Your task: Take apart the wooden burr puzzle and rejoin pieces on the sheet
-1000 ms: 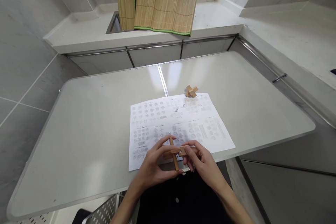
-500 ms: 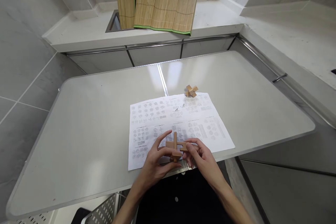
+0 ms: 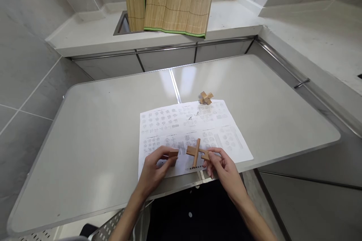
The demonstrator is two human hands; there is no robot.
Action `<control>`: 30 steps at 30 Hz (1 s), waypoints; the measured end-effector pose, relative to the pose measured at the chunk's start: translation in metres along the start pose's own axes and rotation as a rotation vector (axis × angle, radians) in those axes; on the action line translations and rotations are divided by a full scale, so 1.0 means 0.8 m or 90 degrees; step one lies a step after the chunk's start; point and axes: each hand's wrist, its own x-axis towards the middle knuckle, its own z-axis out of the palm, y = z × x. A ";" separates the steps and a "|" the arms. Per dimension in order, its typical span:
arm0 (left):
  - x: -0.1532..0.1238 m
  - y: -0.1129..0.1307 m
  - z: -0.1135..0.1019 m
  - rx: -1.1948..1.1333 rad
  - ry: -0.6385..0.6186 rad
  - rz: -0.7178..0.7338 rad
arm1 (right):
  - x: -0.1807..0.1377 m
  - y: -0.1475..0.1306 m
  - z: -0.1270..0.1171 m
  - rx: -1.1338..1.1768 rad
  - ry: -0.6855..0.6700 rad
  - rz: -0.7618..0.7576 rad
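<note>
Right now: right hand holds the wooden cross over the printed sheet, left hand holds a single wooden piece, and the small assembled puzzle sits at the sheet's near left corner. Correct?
One error. In the head view the small assembled puzzle sits at the far right corner of the printed sheet. The rest stands: right hand holds the wooden cross, left hand a single wooden piece.

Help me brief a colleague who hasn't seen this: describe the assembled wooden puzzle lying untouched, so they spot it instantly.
On the white table lies a printed instruction sheet. At its far edge sits the small wooden puzzle, a finished star-shaped knot. Unlike the wooden pieces in the hands near the sheet's close edge, nobody touches it.
</note>
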 end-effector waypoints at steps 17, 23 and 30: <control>0.045 -0.020 -0.034 0.311 0.107 -0.056 | 0.001 0.016 -0.002 -0.043 -0.030 -0.033; 0.050 -0.019 -0.035 0.367 0.079 -0.071 | 0.002 0.015 -0.003 -0.029 -0.049 -0.038; 0.050 -0.018 -0.033 0.427 0.075 -0.026 | 0.001 0.012 -0.006 -0.037 -0.072 -0.037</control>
